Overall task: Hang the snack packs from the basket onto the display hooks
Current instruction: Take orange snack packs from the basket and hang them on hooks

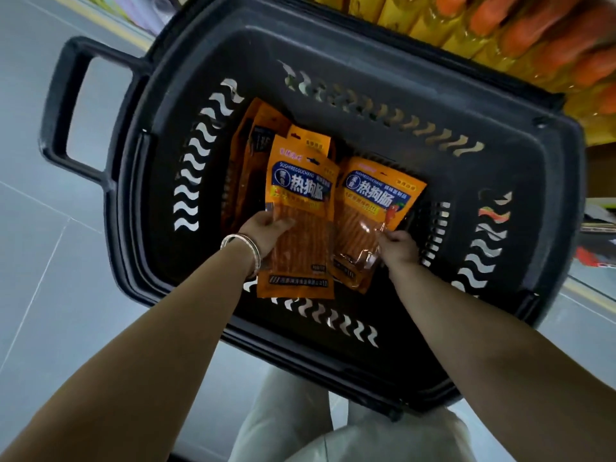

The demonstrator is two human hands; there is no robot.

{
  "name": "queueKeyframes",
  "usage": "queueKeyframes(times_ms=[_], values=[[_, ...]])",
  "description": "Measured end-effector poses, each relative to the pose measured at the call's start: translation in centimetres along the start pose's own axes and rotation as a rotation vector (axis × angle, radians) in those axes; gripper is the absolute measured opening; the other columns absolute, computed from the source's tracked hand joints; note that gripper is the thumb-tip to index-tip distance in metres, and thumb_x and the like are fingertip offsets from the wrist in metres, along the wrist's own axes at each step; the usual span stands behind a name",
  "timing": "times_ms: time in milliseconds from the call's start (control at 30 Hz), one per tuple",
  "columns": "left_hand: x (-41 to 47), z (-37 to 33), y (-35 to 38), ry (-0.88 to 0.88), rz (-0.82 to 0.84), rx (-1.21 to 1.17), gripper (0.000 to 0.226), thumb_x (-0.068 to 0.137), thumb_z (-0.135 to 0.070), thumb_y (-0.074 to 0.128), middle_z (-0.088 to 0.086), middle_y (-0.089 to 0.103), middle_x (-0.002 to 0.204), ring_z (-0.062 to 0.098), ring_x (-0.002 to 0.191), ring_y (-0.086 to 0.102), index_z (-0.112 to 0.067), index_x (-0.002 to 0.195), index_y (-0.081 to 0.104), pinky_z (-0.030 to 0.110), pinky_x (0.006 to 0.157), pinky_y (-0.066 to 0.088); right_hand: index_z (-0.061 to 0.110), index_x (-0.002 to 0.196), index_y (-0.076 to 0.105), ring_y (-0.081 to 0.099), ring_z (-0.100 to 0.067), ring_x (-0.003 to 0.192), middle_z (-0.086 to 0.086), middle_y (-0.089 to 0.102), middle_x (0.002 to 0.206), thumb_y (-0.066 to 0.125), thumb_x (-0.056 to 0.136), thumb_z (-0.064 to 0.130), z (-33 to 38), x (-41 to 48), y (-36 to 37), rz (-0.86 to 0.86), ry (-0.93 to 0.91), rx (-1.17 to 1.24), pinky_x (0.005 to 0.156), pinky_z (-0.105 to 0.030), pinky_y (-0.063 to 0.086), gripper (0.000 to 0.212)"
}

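A black plastic basket (333,55) stands on the floor below me and holds several orange snack packs. My left hand (266,233), a bracelet on its wrist, grips the left edge of one orange snack pack (300,201) with its thumb on the front. My right hand (396,246) pinches the right edge of a second orange snack pack (373,208), which lies tilted beside the first. More orange packs (251,145) lie behind them against the basket's left wall. No display hooks are in view.
The basket's handle (71,108) sticks out to the left over a grey tiled floor (43,261). Shelves of yellow and orange goods (500,31) run along the top right. My light trousers (300,421) show below the basket.
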State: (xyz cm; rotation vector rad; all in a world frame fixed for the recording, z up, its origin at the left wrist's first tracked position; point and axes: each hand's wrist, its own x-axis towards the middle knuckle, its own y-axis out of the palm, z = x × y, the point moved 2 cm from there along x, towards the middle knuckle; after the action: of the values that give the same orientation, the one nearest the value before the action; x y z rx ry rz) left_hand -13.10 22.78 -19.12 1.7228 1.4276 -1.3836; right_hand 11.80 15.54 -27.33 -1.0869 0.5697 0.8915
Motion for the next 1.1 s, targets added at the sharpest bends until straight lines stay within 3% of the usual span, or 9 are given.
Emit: queueKeyframes(times_ms=[100, 233, 367, 500, 633, 733, 800, 933, 1100], values=[[-1.7, -0.4, 0.0, 0.017, -0.050, -0.025, 0.015, 0.085, -0.042, 0.064, -0.005, 0.064, 0.082, 0.014, 0.071, 0.062, -0.028, 0.087, 0.058, 0.025, 0.057, 0.047, 0.015, 0.091, 0.061, 0.066, -0.027, 0.082, -0.011, 0.068, 0.092, 0.057, 0.093, 0.026, 0.6, -2.0, -1.0, 0.037, -0.098, -0.117, 0.074, -0.035, 0.054, 0.012], [-4.9, -1.5, -0.3, 0.091, -0.083, -0.026, 0.022, 0.087, -0.041, 0.060, -0.008, 0.064, 0.083, 0.007, 0.068, 0.060, -0.023, 0.100, 0.060, 0.018, 0.048, 0.039, 0.018, 0.099, 0.061, 0.056, -0.017, 0.076, 0.000, 0.061, 0.087, 0.043, 0.099, 0.025, 2.0, -6.0, -2.8, -0.040, -0.262, -0.215, 0.065, -0.024, 0.037, 0.020], [-8.7, -2.8, -1.1, 0.151, -0.157, -0.090, 0.017, 0.085, -0.030, 0.063, -0.005, 0.062, 0.089, 0.016, 0.082, 0.060, -0.024, 0.098, 0.054, 0.026, 0.068, 0.044, 0.006, 0.106, 0.061, 0.056, -0.018, 0.074, -0.004, 0.061, 0.083, 0.047, 0.097, 0.022, 3.7, -10.4, -5.1, -0.059, -0.266, -0.126, 0.062, -0.021, 0.036, 0.023], [-12.7, -3.6, -1.4, 0.203, -0.116, -0.145, 0.041, 0.084, -0.022, 0.064, 0.003, 0.061, 0.106, 0.026, 0.098, 0.057, -0.019, 0.123, 0.052, 0.040, 0.093, 0.048, 0.006, 0.114, 0.059, 0.049, -0.015, 0.086, 0.003, 0.053, 0.090, 0.049, 0.097, 0.024, 4.4, -15.2, -8.4, -0.040, -0.385, -0.136, 0.068, -0.020, 0.029, 0.027], [-17.1, -3.1, -0.8, 0.316, -0.086, -0.141, 0.049, 0.084, -0.042, 0.065, 0.000, 0.059, 0.115, 0.024, 0.106, 0.055, -0.022, 0.127, 0.054, 0.035, 0.094, 0.043, 0.002, 0.084, 0.054, 0.058, -0.030, 0.074, -0.011, 0.057, 0.072, 0.047, 0.098, 0.032, 5.0, -19.6, -12.8, -0.111, -0.606, -0.095, 0.060, -0.032, 0.029, 0.034], [-20.6, -3.6, 0.3, 0.424, -0.119, -0.125, 0.055, 0.086, -0.054, 0.056, 0.000, 0.059, 0.123, 0.024, 0.115, 0.053, -0.022, 0.130, 0.053, 0.039, 0.103, 0.039, 0.001, 0.097, 0.059, 0.061, -0.023, 0.082, -0.008, 0.065, 0.087, 0.043, 0.100, 0.025, 5.0, -23.2, -17.0, -0.187, -0.797, -0.014, 0.067, -0.033, 0.042, 0.029], [-23.0, -4.3, 1.5, 0.469, -0.130, -0.129, 0.059, 0.087, -0.058, 0.050, 0.004, 0.057, 0.129, 0.027, 0.119, 0.052, -0.020, 0.132, 0.051, 0.044, 0.106, 0.038, 0.002, 0.109, 0.059, 0.054, -0.010, 0.084, 0.004, 0.062, 0.092, 0.043, 0.100, 0.018, 4.9, -25.3, -20.2, -0.236, -0.907, 0.078, 0.069, -0.026, 0.038, 0.025], [-27.8, -6.1, 5.8, 0.588, -0.155, -0.097, 0.052, 0.091, -0.051, 0.049, 0.000, 0.057, 0.111, 0.025, 0.112, 0.053, -0.015, 0.128, 0.054, 0.029, 0.091, 0.037, 0.007, 0.099, 0.060, 0.051, -0.002, 0.083, 0.007, 0.057, 0.087, 0.045, 0.099, 0.014, 3.5, -27.9, -27.5, -0.331, -0.962, 0.345, 0.075, -0.024, 0.038, 0.016], [-35.2, -7.6, 15.0, 0.774, -0.073, -0.051, 0.023, 0.089, -0.046, 0.056, -0.002, 0.062, 0.092, 0.033, 0.092, 0.063, -0.027, 0.101, 0.055, 0.034, 0.077, 0.047, 0.012, 0.095, 0.061, 0.051, 0.000, 0.079, 0.004, 0.059, 0.085, 0.049, 0.098, 0.022, -2.0, -29.4, -38.0, -0.524, -0.992, 0.412, 0.071, -0.013, 0.039, 0.017]])
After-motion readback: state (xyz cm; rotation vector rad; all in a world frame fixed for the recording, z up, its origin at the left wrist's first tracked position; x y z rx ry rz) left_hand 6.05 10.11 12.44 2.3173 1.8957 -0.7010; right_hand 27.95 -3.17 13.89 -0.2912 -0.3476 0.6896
